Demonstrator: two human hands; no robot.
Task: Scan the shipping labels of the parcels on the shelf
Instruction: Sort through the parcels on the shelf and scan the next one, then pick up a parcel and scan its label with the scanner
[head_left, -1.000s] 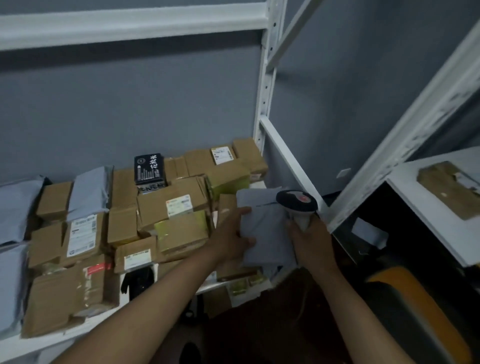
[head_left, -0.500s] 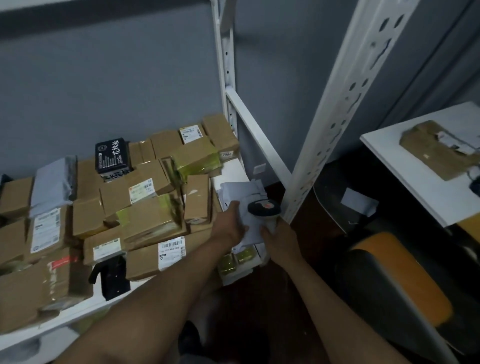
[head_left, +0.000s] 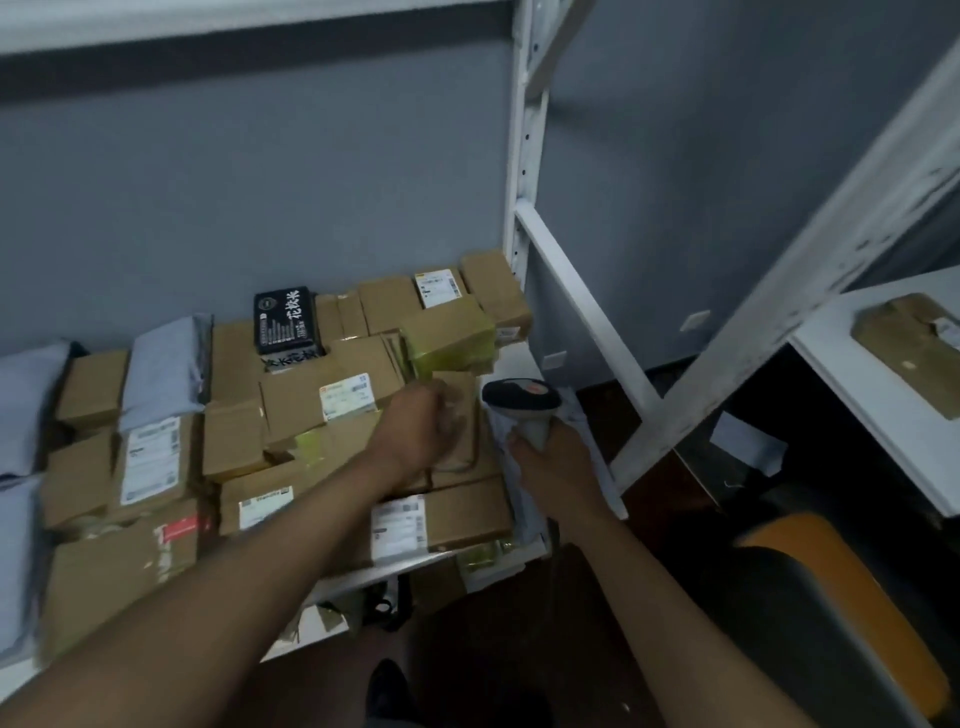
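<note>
Partly hidden: parcel (head_left: 457, 415) behind hands (head_left: 423, 421).

— What's on the shelf (head_left: 363, 577)?
— Brown cardboard parcels (head_left: 311, 400), packed edge to edge and stacked, several showing white shipping labels (head_left: 347, 397) face up.
— And at the left edge?
— Grey poly mailers (head_left: 161, 369), lying flat among the boxes.

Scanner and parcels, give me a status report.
Right hand gripping scanner. Left hand closed on small brown box atop the stack. Its label not visible. Nothing blocking.
</note>
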